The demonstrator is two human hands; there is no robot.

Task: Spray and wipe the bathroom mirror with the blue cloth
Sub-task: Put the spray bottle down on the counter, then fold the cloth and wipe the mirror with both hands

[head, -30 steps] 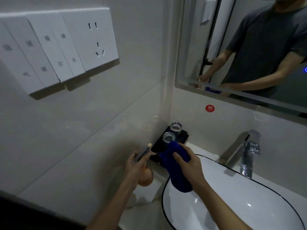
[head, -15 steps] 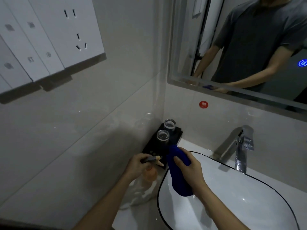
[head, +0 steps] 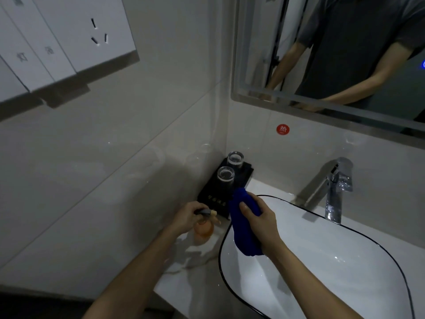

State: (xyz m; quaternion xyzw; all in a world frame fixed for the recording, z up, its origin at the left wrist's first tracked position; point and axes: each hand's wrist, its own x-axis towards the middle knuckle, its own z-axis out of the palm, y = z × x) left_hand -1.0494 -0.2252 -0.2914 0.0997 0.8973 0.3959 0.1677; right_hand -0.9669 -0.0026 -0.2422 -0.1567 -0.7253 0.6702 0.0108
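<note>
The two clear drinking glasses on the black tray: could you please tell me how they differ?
The nearer clear glass stands toward the front of the black tray, right behind the blue cloth; the farther clear glass stands by the wall corner, clear of the cloth. The nearer one appears slightly larger. Both stand upright and look alike.

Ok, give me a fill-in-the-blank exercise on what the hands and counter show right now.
1. The right hand grips the ____ cloth.
2. The left hand holds the spray bottle by its ____.
3. Two glasses stand on a ____ tray.
4. The faucet stands behind the ____.

Missing words: blue; top; black; sink
</note>
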